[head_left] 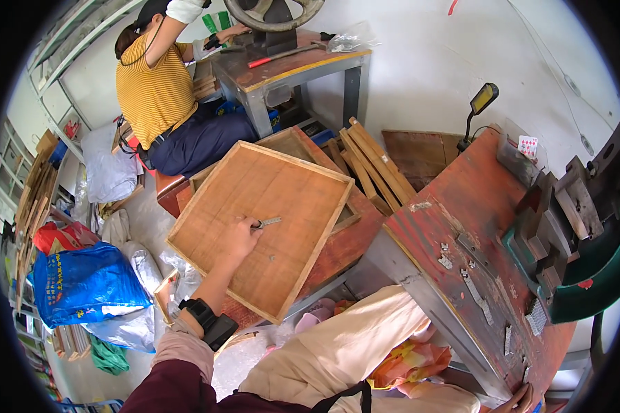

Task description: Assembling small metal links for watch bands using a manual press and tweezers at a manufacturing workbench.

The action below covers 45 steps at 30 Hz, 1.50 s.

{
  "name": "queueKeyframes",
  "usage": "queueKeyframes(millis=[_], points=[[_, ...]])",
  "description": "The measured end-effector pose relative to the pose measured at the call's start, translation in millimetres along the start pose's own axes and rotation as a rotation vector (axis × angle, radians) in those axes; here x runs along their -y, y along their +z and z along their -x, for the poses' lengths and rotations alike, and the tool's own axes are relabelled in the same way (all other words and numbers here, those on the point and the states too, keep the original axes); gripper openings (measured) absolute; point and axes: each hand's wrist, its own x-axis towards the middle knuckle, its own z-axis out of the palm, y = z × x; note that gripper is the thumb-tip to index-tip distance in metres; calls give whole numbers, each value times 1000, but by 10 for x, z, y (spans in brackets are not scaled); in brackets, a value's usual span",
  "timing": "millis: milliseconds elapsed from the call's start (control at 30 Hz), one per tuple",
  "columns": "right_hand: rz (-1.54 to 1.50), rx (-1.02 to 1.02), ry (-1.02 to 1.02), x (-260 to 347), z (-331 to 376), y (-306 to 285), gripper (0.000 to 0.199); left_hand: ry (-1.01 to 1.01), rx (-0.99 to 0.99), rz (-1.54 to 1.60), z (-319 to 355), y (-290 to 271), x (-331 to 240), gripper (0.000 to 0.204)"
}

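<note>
The person's left hand [238,237] is reaching down into the shallow wooden tray [207,206], fingertips pinching one end of a small grey metal strip [269,221] that is lying flat on the tray floor near its middle. The right hand [520,399] is barely showing at the bench's [489,199] lower edge, so I cannot tell how its fingers are set. With so slight a pinch, the strip is likely slipping free, or skating across the smooth wood.

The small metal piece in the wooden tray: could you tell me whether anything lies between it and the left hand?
Nothing visible does. The left hand is already at the small metal piece, fingertips on its near end, on the bare floor of the wooden tray. Only a tiny dark bit lies nearby, off to the side.
</note>
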Motion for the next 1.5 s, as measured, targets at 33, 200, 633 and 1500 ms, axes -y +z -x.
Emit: queueKeyframes(millis=[33, 200, 633, 1500], points=[[1, -8, -17, 21, 1, 3, 18, 11, -53, -15, -6, 38, 23, 18], [-56, -105, 105, 36, 108, 35, 16, -157, -2, 323, 26, 32, 9, 17], [-476, 688, -330, 1584, 783, 353, 21, -268, 820, 1704, 797, -440, -1607, 36], [-1057, 996, 763, 1616, 671, 172, 20, 122, 1327, 1309, 1428, -659, -2515, 33]])
